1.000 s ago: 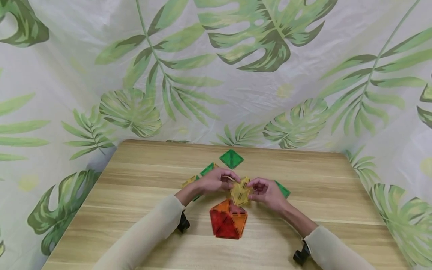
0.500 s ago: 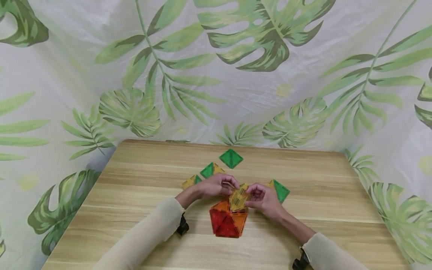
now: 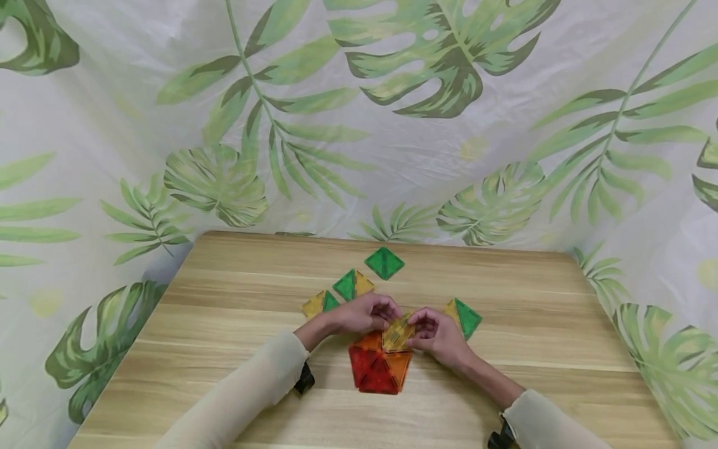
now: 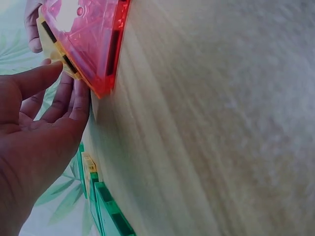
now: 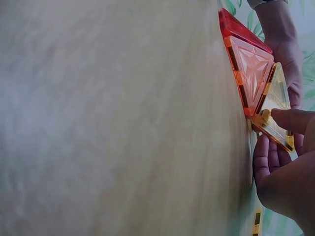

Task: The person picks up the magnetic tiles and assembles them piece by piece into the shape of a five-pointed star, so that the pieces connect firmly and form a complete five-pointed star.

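A small dome of translucent red and orange triangular magnetic tiles [image 3: 377, 373] stands on the table. Against its far right side leans a yellow magnetic tile [image 3: 398, 335], tilted, its lower edge along the dome. My right hand [image 3: 440, 340] pinches this tile from the right; in the right wrist view the thumb lies on the yellow face [image 5: 275, 96] and the fingers curl beneath. From the other side my left hand [image 3: 361, 313] pinches its edge, thumb and fingertips close to the dome's orange wall [image 4: 83, 39] in the left wrist view. The dome's far side is partly hidden.
Flat on the wooden table [image 3: 252, 299] lie a green diamond pair [image 3: 384, 262] at the back, two green-and-yellow pairs [image 3: 345, 285] behind the left hand, and another such pair [image 3: 468, 318] beyond the right hand. A leaf-print cloth [image 3: 314, 156] hangs behind.
Both hands have brought the yellow tile down and slightly toward the person, from above the dome's far side onto its edge. The tile now lies more slanted. The dome has stayed put.
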Demonstrator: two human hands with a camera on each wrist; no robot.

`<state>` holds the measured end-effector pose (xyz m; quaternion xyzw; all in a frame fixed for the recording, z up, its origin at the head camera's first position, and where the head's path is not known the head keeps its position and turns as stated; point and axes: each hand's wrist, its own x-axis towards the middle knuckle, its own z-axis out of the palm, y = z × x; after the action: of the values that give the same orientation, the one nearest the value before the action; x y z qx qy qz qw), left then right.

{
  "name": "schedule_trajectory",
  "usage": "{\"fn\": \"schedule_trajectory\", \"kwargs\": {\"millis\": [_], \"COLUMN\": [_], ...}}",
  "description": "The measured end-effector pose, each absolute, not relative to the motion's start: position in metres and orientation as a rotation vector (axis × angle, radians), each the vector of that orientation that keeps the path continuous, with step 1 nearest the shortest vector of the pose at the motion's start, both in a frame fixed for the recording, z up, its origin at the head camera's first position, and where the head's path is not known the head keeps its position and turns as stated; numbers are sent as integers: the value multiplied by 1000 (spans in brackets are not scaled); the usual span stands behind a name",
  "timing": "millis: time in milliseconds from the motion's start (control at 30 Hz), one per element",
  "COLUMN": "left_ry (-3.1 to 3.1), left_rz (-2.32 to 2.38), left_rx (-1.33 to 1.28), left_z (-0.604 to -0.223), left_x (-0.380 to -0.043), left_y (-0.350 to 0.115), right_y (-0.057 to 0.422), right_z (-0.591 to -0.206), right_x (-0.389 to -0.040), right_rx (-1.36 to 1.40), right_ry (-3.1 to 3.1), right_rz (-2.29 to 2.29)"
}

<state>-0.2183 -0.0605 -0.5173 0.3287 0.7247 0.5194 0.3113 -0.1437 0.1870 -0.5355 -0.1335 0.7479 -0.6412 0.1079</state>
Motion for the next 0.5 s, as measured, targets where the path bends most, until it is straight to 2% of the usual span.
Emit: {"fn": "schedule_trajectory", "kwargs": {"millis": [500], "left_ry": [1980], "left_rz": [1382], "left_rx": [877], "left_z": [-498], "left_x": [-214], "left_y": [-74], "right_y": [191], "right_z": [-526], "right_x": [-152], "right_rx": [-468], "right_ry": [2408], "right_rz": [-1762]}}
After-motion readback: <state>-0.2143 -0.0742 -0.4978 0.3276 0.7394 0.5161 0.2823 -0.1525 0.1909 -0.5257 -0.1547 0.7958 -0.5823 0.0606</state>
